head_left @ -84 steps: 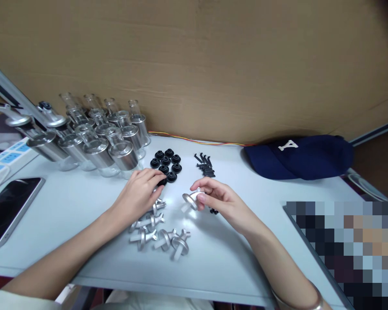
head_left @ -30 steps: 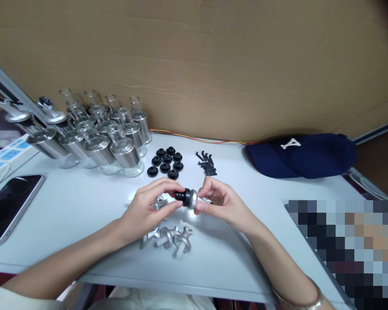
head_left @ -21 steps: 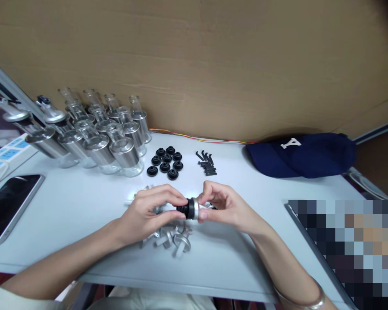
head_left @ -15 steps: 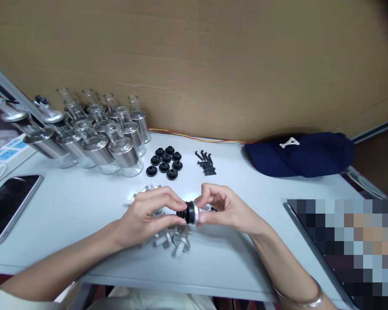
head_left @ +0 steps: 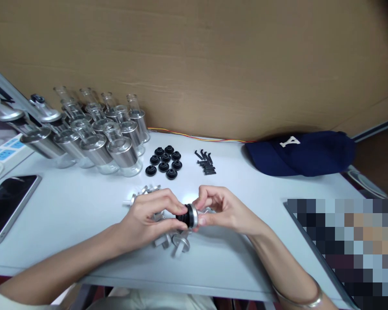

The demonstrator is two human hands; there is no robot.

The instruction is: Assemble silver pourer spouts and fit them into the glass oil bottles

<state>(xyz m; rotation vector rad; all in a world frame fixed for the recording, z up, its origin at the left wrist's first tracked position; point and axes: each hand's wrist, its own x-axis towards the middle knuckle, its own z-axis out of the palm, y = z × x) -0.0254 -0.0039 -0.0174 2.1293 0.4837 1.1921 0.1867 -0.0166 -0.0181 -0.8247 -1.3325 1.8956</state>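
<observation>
The phone (head_left: pixel 6 206) at the surface's (head_left: pixel 84 189) left edge is cut off; a pixelated patch (head_left: pixel 345 245) hides its right corner.

navy cap (head_left: pixel 305 153), phone (head_left: pixel 6 204) and glass bottles (head_left: pixel 97 133) on table (head_left: pixel 67 206).

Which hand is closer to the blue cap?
Right. The right hand is just left of and in front of the blue cap, with bare table between them. The left hand is farther left, beyond the right hand.

Matt black rubber cap (head_left: pixel 183 215) w/ shiny metal fitting (head_left: pixel 194 215), smooth white table (head_left: pixel 84 202).
</observation>
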